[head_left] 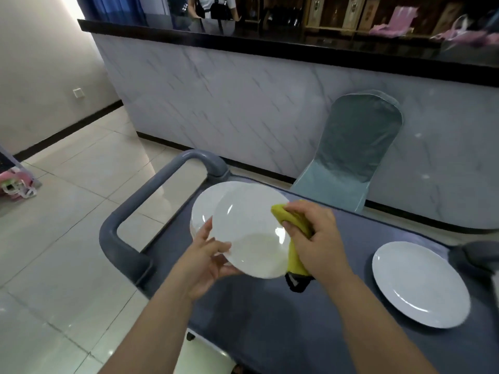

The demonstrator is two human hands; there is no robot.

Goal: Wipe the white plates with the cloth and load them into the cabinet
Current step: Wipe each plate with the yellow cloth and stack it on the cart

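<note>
Nearest, the left hand (208,255) pinches the near rim of the tilted white plate (251,228), while the right hand (316,238), fingers curled round the yellow cloth (283,215), seemingly presses its right edge.

Plate (251,230) in my left hand (208,263): white, glazed, glossy, bright highlights. Cloth (294,222) in my right hand (316,238): yellow fabric, matt, soft-textured. Cart top (270,333): grey, matt, smooth. Cart handle (162,179): grey plastic, slight sheen. Floor tiles (67,238): polished, reflective. Chair cover (356,147): satin-sheen fabric.
</note>
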